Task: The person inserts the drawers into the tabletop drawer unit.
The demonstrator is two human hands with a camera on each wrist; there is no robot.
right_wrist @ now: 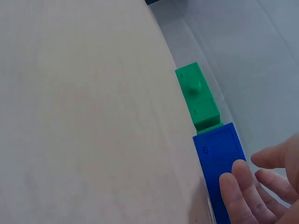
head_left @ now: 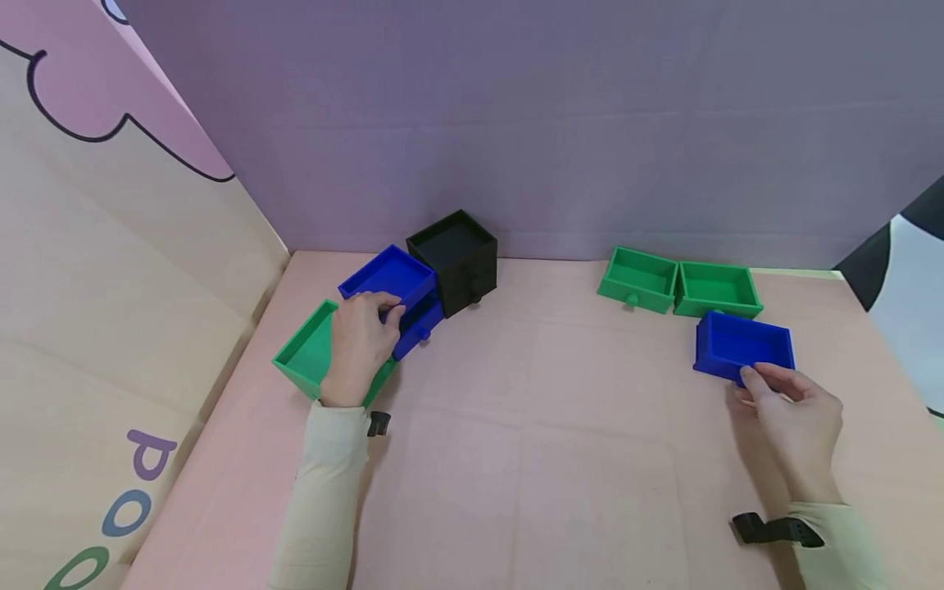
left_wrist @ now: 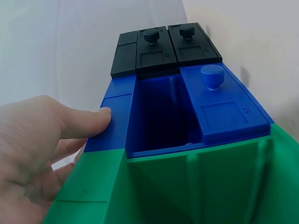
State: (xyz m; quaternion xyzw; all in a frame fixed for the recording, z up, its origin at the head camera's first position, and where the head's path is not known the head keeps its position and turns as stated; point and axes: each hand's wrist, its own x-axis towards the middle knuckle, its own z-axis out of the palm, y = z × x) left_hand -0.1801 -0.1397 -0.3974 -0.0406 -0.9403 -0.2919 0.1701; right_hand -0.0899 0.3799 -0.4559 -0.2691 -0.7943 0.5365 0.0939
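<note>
My left hand point(head_left: 359, 340) pinches the front top edge of a blue drawer cabinet point(head_left: 391, 274), its thumb lying on the blue front frame point(left_wrist: 114, 109) in the left wrist view. That cabinet has an open slot beside a fitted blue drawer point(left_wrist: 224, 112) with a round knob. A green cabinet point(head_left: 304, 352) adjoins it at the near side, partly hidden by the hand; a black cabinet point(head_left: 468, 274) adjoins it at the back. On the right, my right hand point(head_left: 800, 418) pinches the front of a loose blue drawer point(head_left: 715, 348), where its fingers hide the knob.
Two loose green drawers, a left one point(head_left: 637, 279) and a right one point(head_left: 719, 287), sit side by side near the back wall point(head_left: 560, 147). The blue drawer lies in front of the right one. A printed cloth wall point(head_left: 111, 287) borders the pink tabletop point(head_left: 553, 459) on the left.
</note>
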